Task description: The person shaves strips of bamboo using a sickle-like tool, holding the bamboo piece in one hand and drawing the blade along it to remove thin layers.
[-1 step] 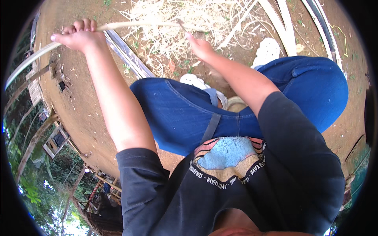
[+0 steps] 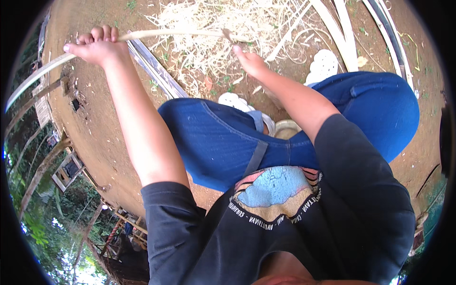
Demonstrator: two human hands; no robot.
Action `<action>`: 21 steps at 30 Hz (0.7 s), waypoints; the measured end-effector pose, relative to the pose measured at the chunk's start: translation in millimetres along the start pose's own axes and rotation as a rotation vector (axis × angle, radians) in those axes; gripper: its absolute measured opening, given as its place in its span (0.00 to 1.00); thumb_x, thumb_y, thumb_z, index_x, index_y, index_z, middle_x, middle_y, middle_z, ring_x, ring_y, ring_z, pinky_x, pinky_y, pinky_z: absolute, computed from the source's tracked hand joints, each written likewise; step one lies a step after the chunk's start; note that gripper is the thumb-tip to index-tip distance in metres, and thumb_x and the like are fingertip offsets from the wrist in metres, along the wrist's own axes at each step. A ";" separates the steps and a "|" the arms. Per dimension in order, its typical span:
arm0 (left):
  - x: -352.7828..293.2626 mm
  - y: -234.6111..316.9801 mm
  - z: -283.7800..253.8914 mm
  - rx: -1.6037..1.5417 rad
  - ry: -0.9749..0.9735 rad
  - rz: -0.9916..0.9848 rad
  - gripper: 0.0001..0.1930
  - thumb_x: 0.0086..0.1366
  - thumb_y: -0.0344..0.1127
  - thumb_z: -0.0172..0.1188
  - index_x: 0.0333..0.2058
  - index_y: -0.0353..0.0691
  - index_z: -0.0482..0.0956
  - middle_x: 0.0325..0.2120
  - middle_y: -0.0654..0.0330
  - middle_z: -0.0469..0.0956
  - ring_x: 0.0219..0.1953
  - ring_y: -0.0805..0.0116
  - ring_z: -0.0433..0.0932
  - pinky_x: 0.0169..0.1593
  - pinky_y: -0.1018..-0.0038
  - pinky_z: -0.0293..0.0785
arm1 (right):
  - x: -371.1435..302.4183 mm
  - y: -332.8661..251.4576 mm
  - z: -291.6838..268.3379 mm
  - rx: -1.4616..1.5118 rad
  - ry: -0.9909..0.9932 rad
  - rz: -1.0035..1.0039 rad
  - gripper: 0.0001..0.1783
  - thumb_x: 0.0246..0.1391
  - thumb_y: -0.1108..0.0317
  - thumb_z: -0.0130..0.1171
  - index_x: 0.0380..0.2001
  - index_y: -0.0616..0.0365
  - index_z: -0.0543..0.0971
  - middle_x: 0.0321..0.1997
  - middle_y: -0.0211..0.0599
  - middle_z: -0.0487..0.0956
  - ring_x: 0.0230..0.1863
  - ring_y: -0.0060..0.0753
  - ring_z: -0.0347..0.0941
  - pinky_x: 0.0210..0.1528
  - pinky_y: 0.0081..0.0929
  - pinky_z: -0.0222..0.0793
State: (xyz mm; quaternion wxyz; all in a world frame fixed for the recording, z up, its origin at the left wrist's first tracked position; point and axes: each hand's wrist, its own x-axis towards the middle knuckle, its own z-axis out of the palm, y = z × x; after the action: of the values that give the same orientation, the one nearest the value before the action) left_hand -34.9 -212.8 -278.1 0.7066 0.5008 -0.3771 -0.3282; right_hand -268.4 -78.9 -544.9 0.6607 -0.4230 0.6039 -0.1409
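Right hand (image 2: 251, 62) at twelve o'clock, can't tell if it's gripping that small dark blade (image 2: 227, 34); left hand (image 2: 101, 48), ten o'clock, clenches the long, pale wooden strip (image 2: 161, 33), bowing nine to twelve, left end cut off.

We are looking at an outdoor work yard: bare brown ground (image 2: 95, 123) is spreading around us, pale shavings (image 2: 199, 57) are littering its far middle, long pale strips (image 2: 350, 52) are lying beside them, and greenery (image 2: 35, 232) and rough poles (image 2: 40, 168) are bordering its left edge.
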 end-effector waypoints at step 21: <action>3.6 0.6 8.6 -0.076 -0.208 -0.021 0.35 0.68 0.73 0.27 0.11 0.54 0.54 0.06 0.70 0.52 0.07 0.78 0.48 0.10 0.82 0.44 | -33.8 -121.8 25.8 0.251 -0.224 -0.263 0.40 0.62 0.27 0.31 0.12 0.48 0.64 0.10 0.24 0.61 0.13 0.20 0.59 0.23 0.25 0.63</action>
State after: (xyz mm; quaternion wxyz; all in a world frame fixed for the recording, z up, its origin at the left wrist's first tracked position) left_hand -40.4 -219.7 -275.0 0.6789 0.4407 -0.4302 -0.3998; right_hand -213.0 -118.7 -435.4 0.7471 -0.4254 0.4441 -0.2522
